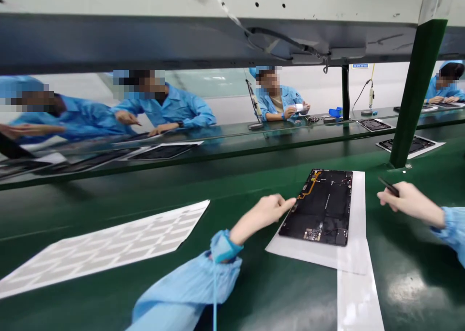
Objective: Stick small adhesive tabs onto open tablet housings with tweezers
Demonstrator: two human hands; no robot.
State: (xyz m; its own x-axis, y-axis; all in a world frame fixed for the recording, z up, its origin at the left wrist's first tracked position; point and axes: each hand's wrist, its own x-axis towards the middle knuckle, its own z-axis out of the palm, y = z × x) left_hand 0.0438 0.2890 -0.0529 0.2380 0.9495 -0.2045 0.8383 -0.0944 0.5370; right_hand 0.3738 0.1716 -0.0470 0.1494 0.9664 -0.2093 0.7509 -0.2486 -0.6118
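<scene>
An opened tablet (325,207) with black battery cells, an orange flex cable (310,188) and small circuit boards lies on a white sheet (358,214) on the green bench. My left hand (263,212) is at the tablet's left edge, its fingers closed together against that edge; the fingertips are partly hidden. To the right of the sheet, my right hand (410,200) is raised above the bench, apart from the tablet. Its fingers are closed around a slim black tool (388,186), whose exact kind is not clear. A light-blue wrist strap (225,247) with a cord circles my left wrist.
At left lies a white sheet with grey rectangles (119,244). A green post (417,93) rises at the right beneath an overhead shelf (203,40). Other opened tablets (165,150) rest along the line, where several co-workers in blue sit opposite. A white strip (358,297) runs toward me.
</scene>
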